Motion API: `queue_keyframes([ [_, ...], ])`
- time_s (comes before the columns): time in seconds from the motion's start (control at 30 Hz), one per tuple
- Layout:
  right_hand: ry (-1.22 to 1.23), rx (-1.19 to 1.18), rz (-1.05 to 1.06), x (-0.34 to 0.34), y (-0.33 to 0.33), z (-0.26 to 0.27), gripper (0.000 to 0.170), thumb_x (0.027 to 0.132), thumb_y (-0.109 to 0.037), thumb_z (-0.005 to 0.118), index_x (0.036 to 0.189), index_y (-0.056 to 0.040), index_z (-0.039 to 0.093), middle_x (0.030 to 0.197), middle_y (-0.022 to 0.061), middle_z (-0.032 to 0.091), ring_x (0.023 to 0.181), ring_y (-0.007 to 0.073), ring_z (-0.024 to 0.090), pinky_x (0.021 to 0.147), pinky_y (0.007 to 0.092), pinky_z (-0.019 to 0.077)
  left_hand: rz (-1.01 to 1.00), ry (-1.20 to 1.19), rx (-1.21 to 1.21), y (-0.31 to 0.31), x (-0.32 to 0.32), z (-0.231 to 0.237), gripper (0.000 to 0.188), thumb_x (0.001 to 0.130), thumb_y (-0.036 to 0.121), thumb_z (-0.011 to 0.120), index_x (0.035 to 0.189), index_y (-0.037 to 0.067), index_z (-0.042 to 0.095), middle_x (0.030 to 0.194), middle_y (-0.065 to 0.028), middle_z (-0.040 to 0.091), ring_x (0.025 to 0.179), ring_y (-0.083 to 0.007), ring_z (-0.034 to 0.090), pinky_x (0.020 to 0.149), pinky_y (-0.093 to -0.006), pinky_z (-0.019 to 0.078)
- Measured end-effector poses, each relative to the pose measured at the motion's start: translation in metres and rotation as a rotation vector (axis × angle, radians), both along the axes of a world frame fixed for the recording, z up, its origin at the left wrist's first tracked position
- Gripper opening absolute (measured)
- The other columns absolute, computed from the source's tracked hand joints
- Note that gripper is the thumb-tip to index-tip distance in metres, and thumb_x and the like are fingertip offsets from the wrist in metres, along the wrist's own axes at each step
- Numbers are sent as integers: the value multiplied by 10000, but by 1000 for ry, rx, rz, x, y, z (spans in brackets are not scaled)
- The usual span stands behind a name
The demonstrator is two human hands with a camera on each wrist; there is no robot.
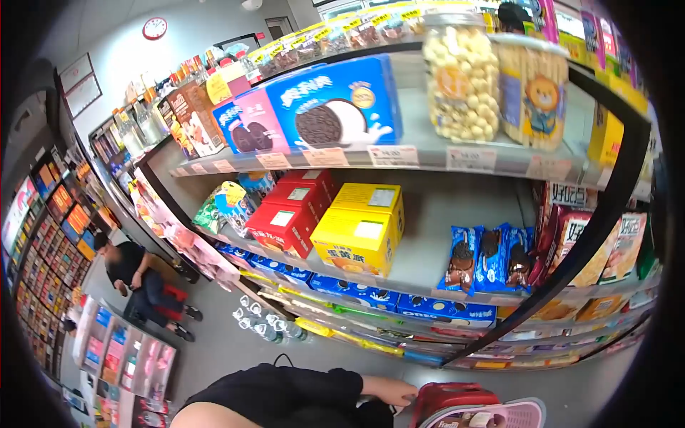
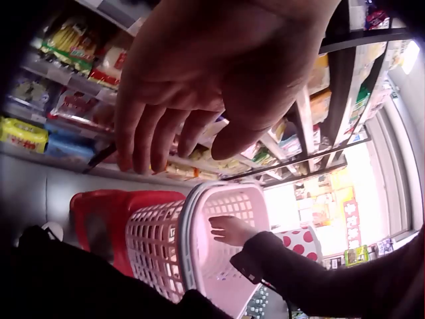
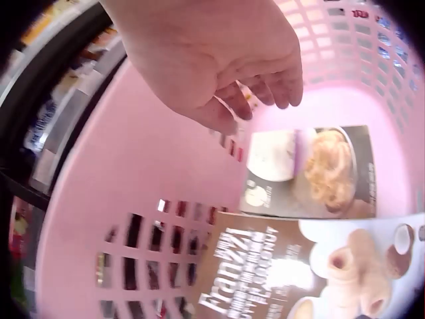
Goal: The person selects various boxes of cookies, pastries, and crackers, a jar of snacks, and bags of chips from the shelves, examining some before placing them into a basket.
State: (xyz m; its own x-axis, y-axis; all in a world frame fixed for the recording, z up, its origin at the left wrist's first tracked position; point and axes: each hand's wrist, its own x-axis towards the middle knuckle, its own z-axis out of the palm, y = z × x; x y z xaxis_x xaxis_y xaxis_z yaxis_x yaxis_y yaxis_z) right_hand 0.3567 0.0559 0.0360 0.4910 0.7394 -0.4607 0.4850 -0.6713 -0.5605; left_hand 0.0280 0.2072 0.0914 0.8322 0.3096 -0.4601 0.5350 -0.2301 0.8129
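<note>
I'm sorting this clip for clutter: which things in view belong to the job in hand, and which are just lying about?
Likely part of the job:
Pink basket
Brown Franzzi box, inside the basket
Second box, also inside

Apparently just around:
Yellow boxes, on a shelf
Blue cookie box, upper shelf
Jar of pale snacks
Wall clock
</note>
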Motion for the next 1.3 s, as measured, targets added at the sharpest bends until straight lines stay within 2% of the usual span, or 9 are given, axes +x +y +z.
queue_keyframes([
  [0.07,35,343,43,-15,10,54,309,841,-119,464,1104,40,483,1072,198,530,997,264,509,873,312,389,-170,17,220,13,-8,60,349,815,230,515,1090,24,454,988,-151,533,851,-269,544,752,-346,428],
  [0.13,48,472,13,-43,25,126,295,845,-121,461,1093,36,494,1079,193,529,993,253,513,866,299,393,-187,-273,127,30,-26,100,355,844,225,497,1125,18,436,1037,-141,516,878,-245,542,774,-328,425],
  [0.2,124,716,-21,-74,48,193,271,855,-123,456,1070,29,517,1094,182,526,985,233,522,851,273,401,-97,-437,-35,48,-52,182,334,865,214,479,1129,13,444,1016,-113,538,912,-200,538,790,-305,421],
  [0.27,-36,919,76,-101,70,238,230,831,-116,478,1005,14,555,1062,155,542,921,236,547,754,263,442,100,-653,173,56,-88,247,245,848,163,503,1048,21,501,925,-87,555,864,-178,539,727,-289,436],
  [0.4,-171,1163,320,-168,112,316,320,770,67,454,1088,30,470,1084,115,500,996,190,494,891,299,355,454,-698,733,75,-173,326,233,829,136,523,1032,22,515,892,-68,545,863,-147,536,755,-285,433],
  [0.53,-214,1339,500,-245,163,379,337,726,59,485,1059,14,499,1074,137,511,1016,231,479,861,299,363,829,-892,1193,108,-233,358,252,796,61,520,1046,30,512,930,-78,537,859,-164,536,756,-290,432],
  [0.73,-541,1527,635,-339,241,409,449,698,62,545,1130,-24,455,1155,140,476,1095,295,439,919,352,336,842,-616,1739,161,-288,389,363,773,98,566,1117,35,471,1089,-103,490,1029,-203,469,868,-299,375],
  [1.07,-1131,1563,510,-408,299,450,441,696,-96,598,1113,-26,475,1169,129,470,1145,323,365,944,408,293,669,-579,1807,187,-279,397,403,746,179,601,1078,-1,461,1104,-165,451,1031,-316,463,863,-351,386],
  [1.3,-946,1618,533,-407,282,451,396,666,-71,628,1040,-49,501,1127,138,487,1136,341,374,914,406,328,653,-702,1752,166,-284,394,386,706,134,637,1036,29,467,1094,-160,431,1035,-324,448,853,-352,385],
])
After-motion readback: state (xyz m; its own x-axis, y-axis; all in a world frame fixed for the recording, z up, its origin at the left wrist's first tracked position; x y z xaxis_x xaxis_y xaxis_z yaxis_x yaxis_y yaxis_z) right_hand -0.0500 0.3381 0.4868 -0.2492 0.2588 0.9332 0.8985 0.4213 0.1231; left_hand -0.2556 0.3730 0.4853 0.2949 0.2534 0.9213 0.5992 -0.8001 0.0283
